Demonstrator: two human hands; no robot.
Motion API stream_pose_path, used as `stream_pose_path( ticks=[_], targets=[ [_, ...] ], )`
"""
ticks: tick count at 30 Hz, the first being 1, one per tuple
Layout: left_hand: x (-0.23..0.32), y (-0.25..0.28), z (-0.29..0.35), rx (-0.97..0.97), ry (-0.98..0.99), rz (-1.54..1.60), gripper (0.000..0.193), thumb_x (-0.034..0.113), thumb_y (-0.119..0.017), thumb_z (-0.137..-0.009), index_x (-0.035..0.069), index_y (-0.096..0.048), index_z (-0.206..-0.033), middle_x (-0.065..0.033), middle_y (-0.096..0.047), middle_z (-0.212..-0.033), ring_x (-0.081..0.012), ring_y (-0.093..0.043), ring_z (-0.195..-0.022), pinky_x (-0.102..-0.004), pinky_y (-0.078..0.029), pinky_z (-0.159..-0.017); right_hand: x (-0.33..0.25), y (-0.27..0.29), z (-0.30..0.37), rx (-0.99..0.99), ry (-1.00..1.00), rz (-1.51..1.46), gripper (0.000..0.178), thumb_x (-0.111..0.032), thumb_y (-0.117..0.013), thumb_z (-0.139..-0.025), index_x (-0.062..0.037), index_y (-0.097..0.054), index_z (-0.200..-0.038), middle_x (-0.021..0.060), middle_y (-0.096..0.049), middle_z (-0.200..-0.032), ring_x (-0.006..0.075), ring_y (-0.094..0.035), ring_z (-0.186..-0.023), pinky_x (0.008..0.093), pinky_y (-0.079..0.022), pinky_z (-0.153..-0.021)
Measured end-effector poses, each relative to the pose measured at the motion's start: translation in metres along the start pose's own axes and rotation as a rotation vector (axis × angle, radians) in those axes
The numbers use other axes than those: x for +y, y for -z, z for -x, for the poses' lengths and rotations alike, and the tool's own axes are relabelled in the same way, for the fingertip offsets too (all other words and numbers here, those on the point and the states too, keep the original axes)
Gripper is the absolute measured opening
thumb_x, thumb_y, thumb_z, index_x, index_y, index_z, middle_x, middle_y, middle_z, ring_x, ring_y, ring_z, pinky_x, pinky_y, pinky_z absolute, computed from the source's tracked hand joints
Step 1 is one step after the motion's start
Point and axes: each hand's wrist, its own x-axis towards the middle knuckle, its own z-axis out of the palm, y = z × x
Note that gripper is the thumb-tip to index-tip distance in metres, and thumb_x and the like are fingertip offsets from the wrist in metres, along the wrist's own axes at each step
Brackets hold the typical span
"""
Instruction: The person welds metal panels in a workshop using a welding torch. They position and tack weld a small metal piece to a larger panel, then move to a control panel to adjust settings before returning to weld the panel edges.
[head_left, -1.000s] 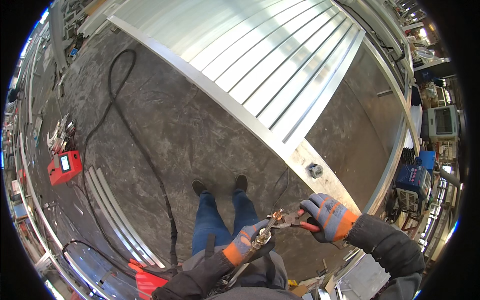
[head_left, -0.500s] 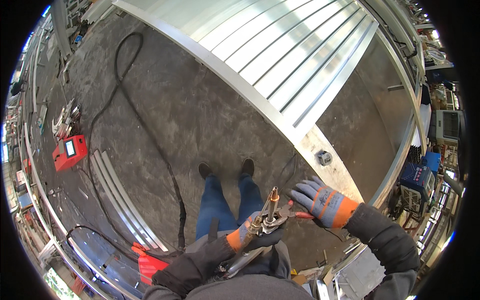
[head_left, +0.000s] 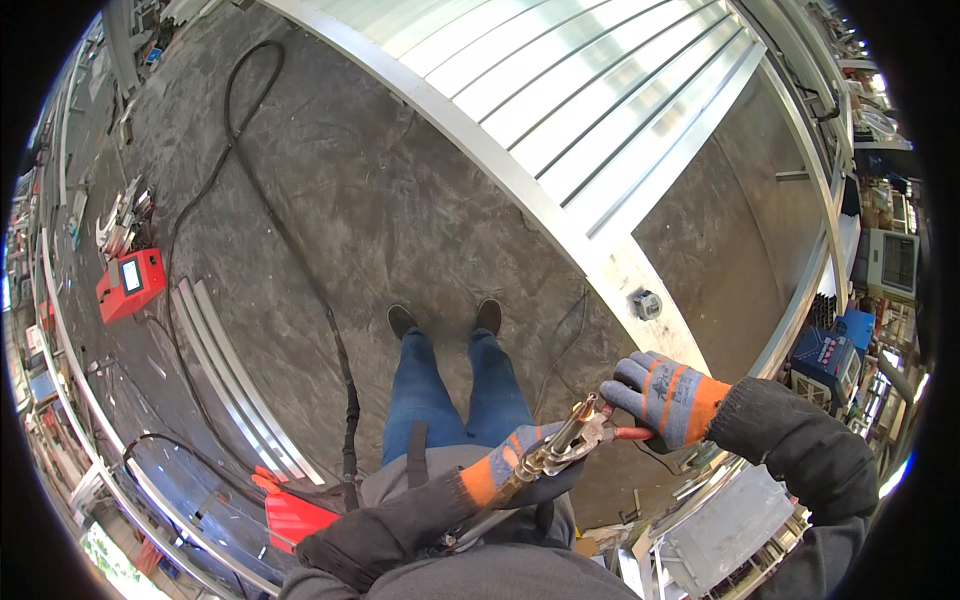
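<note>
My left hand (head_left: 505, 462), in a grey and orange glove, is closed around a welding torch (head_left: 540, 460) with a brass-coloured body and a copper tip pointing up and right. Against the torch's front end lie the metal jaws of a pair of pliers (head_left: 632, 433) with red handles. My right hand (head_left: 665, 400), gloved alike, has its fingers bent over these handles; its thumb is mostly hidden. Both hands are in front of my waist.
A large metal frame with silver slats (head_left: 570, 110) spans the upper right, a grey fitting (head_left: 646, 304) on its near corner. A black cable (head_left: 290, 240) loops over the floor. Metal strips (head_left: 240, 390), a red device (head_left: 132, 285) and a red box (head_left: 297, 520) lie left.
My right hand's stretched fingers have bent in around the pliers' handles. The torch has tilted to the right, and both hands have shifted slightly right.
</note>
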Motion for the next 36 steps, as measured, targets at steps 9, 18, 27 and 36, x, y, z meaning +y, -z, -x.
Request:
stream_pose_path(
  ticks=[9,18,27,36],
  targets=[
    [0.014,0.001,-0.008,-0.301,-0.190,0.372,0.029,0.008,-0.058,-0.100,0.000,-0.058,-0.128,-0.0104,-0.067,-0.100,-0.0152,-0.067,-0.085,-0.0275,-0.056,-0.066,0.001,-0.009,0.006,0.027,-0.021,-0.050,0.052,-0.026,-0.074,-0.086,-0.0006,-0.055,-0.127,0.0188,-0.056,-0.111,0.0396,-0.056,-0.103,0.0466,-0.047,-0.093],
    [0.072,-0.014,0.017,0.243,-0.362,-0.586,0.025,0.009,-0.067,-0.090,0.009,-0.060,-0.114,0.0004,-0.061,-0.090,-0.0087,-0.055,-0.083,-0.0277,-0.045,-0.072,0.015,-0.065,-0.018,0.369,-0.027,-0.144,0.059,-0.013,-0.070,-0.088,0.0036,-0.048,-0.141,0.0270,-0.049,-0.139,0.0466,-0.046,-0.129,0.0499,-0.039,-0.110],
    [0.088,-0.012,0.027,0.400,-0.416,-0.974,0.027,0.021,-0.071,-0.089,0.007,-0.057,-0.108,-0.0168,-0.063,-0.085,-0.0337,-0.064,-0.080,-0.0390,-0.049,-0.071,-0.008,-0.087,-0.017,0.505,-0.139,-0.344,0.062,-0.001,-0.062,-0.084,0.0046,-0.044,-0.143,0.0269,-0.049,-0.140,0.0477,-0.046,-0.130,0.0489,-0.039,-0.111],
    [0.094,-0.014,0.028,0.408,-0.477,-1.021,0.023,0.017,-0.071,-0.091,0.007,-0.057,-0.106,-0.0124,-0.062,-0.082,-0.0256,-0.061,-0.074,-0.0367,-0.048,-0.067,-0.016,-0.091,-0.016,0.595,-0.176,-0.359,0.069,0.002,-0.062,-0.081,0.0045,-0.040,-0.146,0.0284,-0.047,-0.141,0.0479,-0.045,-0.131,0.0499,-0.037,-0.114]
  ],
)
